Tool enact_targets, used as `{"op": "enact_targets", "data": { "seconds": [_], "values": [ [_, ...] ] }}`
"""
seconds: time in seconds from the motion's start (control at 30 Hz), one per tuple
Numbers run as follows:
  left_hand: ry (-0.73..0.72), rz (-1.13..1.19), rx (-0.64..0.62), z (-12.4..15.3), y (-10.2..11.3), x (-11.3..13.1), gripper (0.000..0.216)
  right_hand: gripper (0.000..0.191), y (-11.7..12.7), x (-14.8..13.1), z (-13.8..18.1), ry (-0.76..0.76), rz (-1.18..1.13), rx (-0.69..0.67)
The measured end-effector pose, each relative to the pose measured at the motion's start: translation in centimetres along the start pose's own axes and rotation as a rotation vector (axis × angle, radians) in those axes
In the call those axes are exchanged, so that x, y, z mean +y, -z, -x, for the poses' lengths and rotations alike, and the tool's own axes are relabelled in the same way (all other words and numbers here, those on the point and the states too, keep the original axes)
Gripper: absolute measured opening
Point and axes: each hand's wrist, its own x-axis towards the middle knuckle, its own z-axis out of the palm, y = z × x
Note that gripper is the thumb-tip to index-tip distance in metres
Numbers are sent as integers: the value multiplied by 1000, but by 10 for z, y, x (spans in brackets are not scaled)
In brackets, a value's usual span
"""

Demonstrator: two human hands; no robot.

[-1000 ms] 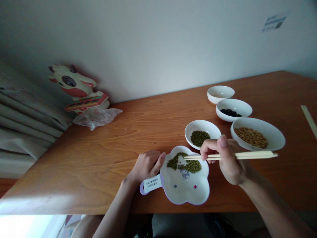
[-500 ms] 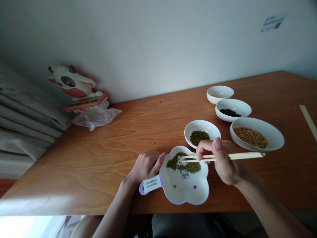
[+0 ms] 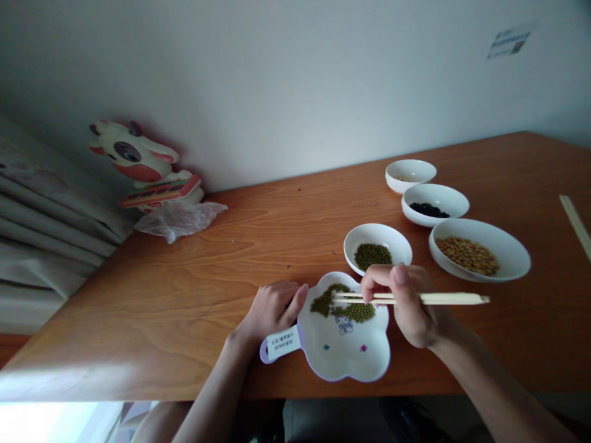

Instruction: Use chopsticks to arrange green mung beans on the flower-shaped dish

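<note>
A flower-shaped plate (image 3: 349,363) with a purple rim and a labelled handle (image 3: 282,343) lies near the table's front edge. Green mung beans (image 3: 357,312) are spread over its far half, around a small bare patch. My left hand (image 3: 276,306) is closed at the plate's left rim, thumb against the edge; its other fingertips are hidden. My right hand (image 3: 409,304) grips a pair of wooden chopsticks (image 3: 450,299), whose tips are low over the beans. Whether a bean sits between the tips I cannot tell. Just beyond is a white bowl (image 3: 399,239) of mung beans.
White bowls at the right hold yellow soybeans (image 3: 468,255), black beans (image 3: 427,210) and something pale, the farthest bowl (image 3: 396,182). Another chopstick (image 3: 576,223) lies at the right edge. A cow toy (image 3: 143,163) and a crumpled plastic bag (image 3: 180,220) are at back left.
My right hand has shifted slightly left, and the chopsticks have levelled, their tips slightly further left over the beans. The left hand and the plate have stayed put.
</note>
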Motion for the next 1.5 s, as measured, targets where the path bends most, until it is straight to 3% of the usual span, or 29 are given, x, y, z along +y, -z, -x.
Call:
{"op": "enact_targets", "data": {
  "seconds": [0.33,1.5],
  "values": [
    [3,0,-5,0,0,0,46,64,-3,3,1,60,-34,38],
    [18,-21,-31,1,1,-1,45,70,3,1,1,73,-10,-18]
  ]
}}
